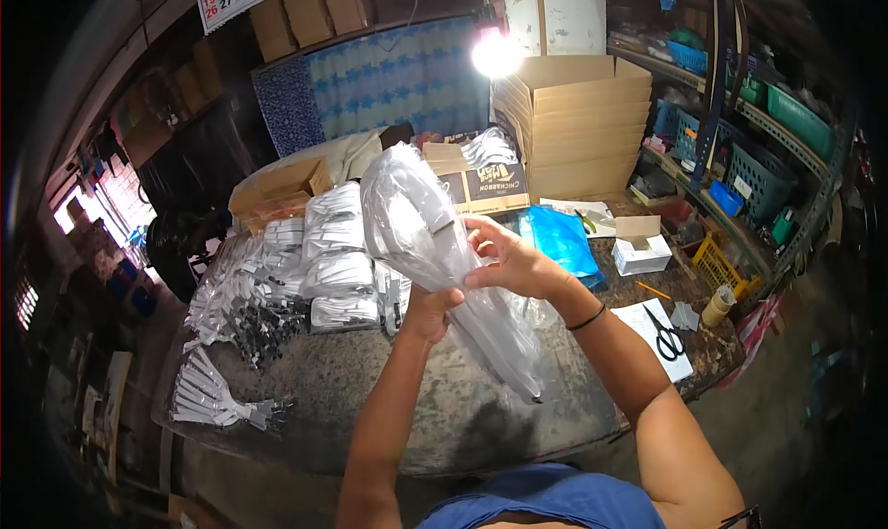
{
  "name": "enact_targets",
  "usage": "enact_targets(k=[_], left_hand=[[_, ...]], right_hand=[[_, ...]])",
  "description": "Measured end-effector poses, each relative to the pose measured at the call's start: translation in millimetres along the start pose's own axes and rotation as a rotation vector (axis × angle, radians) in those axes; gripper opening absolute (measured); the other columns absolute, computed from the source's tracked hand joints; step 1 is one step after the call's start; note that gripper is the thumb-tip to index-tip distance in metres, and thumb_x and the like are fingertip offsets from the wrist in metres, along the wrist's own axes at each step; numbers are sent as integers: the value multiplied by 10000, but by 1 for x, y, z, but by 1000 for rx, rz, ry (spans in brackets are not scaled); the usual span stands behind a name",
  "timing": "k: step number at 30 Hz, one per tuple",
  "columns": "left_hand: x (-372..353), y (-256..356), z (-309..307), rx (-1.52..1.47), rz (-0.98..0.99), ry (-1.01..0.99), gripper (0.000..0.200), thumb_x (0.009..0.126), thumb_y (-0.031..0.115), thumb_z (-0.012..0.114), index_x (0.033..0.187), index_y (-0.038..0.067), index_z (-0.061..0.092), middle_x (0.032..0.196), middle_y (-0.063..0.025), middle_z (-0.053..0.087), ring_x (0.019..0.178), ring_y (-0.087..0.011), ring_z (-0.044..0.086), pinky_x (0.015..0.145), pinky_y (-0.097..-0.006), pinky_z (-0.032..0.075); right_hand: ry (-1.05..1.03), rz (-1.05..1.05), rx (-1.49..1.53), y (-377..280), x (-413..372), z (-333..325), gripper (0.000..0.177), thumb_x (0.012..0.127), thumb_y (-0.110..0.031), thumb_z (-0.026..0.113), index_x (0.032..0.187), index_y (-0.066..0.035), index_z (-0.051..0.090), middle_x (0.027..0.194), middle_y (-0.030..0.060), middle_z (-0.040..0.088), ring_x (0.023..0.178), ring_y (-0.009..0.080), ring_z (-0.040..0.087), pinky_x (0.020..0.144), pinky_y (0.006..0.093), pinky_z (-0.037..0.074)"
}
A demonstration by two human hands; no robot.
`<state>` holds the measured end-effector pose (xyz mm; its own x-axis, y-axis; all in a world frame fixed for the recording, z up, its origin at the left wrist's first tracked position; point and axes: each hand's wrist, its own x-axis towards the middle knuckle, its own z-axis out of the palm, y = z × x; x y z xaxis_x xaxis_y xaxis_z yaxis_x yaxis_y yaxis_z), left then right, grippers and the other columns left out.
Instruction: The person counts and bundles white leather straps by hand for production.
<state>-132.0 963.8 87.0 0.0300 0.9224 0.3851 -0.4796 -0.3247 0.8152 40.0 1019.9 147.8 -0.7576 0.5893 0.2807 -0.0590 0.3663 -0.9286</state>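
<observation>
A clear plastic bag (404,205) with white and grey contents is held up, slanted, over the middle of the table. My left hand (431,313) is closed around its narrow middle from below, thumb in front and the other fingers hidden behind the plastic. My right hand (511,257) pinches the same bag from the right side, its fingers curled and thumb near the left thumb. The lower part of the bag hangs down to the right, above the tabletop (407,409). What exactly is inside the plastic I cannot make out.
Stacked bundles of white strips (335,261) and a loose heap (245,298) lie left; a fanned bunch (215,390) lies nearer. Right are blue plastic (561,242), a small white box (642,252), and black scissors (664,335) on paper. Nested cartons (587,131) stand behind.
</observation>
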Motion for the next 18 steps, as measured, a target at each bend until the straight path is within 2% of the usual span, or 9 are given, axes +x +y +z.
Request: enact_targets(k=[4, 7, 9, 10, 11, 13, 14, 15, 18], left_hand=[[2, 6, 4, -31, 16, -133, 680, 705, 99, 715, 1305, 15, 409, 1177, -131, 553, 1062, -250, 578, 892, -376, 515], [1, 9, 5, -141, -45, -99, 660, 711, 80, 711, 1299, 13, 418, 1164, -122, 559, 1049, -243, 582, 882, -371, 516], [0, 2, -3, -151, -57, -50, 646, 719, 68, 704, 1297, 11, 421, 1165, -120, 560, 1048, -241, 582, 878, -367, 515], [-1, 0, -7, -164, -69, -1, 632, 727, 56, 697, 1295, 10, 424, 1165, -117, 562, 1047, -239, 582, 874, -363, 515], [-3, 1, -7, -164, -71, -3, 632, 727, 56, 697, 1295, 10, 424, 1165, -117, 562, 1047, -239, 582, 874, -363, 515], [-5, 4, -6, -170, -29, -1, 602, 751, 36, 674, 1297, 12, 423, 1176, -114, 561, 1049, -236, 582, 882, -367, 506], [-6, 5, -5, -169, -31, 0, 602, 751, 36, 674, 1297, 12, 423, 1176, -114, 561, 1049, -236, 582, 882, -367, 506], [-6, 6, -4, -146, -38, 20, 616, 723, 61, 696, 1282, 20, 440, 1165, -95, 564, 1058, -228, 572, 906, -365, 485], [-6, 6, -5, -135, -55, 42, 625, 701, 90, 719, 1266, 28, 460, 1154, -80, 567, 1064, -219, 562, 933, -364, 462]], right_hand=[[-4, -122, 135, 4, 2, 6, 927, 752, -115, 760, 1479, -121, 185, 1132, 44, 450, 1042, 160, 491, 924, 315, 434], [11, -77, 278, 19, 6, 9, 925, 793, -179, 726, 1485, -82, 120, 1248, 108, 403, 1158, 220, 440, 1022, 349, 351], [30, -282, -448, 17, 11, 12, 873, 841, -206, 651, 1474, -16, 81, 1424, 236, 241, 1330, 311, 287, 1069, 420, 297], [-12, -220, -384, 16, 9, 15, 811, 897, -311, 546, 1458, 28, 69, 1464, 284, 162, 1401, 357, 121, 1120, 441, 187], [-9, -219, -384, 9, 6, 19, 811, 897, -311, 546, 1458, 28, 69, 1464, 284, 162, 1401, 357, 121, 1120, 441, 187], [30, -145, -721, 3, 1, 24, 774, 928, -404, 441, 1455, 32, 79, 1475, 280, 154, 1400, 382, 111, 1132, 463, 136], [48, -239, -863, 3, 2, 23, 772, 940, -494, 339, 1451, 35, 105, 1487, 264, 150, 1404, 398, 79, 1127, 522, 77], [49, -238, -858, 3, 2, 23, 772, 940, -494, 339, 1451, 35, 105, 1487, 264, 150, 1404, 398, 79, 1127, 522, 77], [44, -216, -1177, -3, 3, 21, 781, 938, -544, 316, 1455, 12, 135, 1504, 230, 152, 1413, 391, 44, 1097, 599, 65]])
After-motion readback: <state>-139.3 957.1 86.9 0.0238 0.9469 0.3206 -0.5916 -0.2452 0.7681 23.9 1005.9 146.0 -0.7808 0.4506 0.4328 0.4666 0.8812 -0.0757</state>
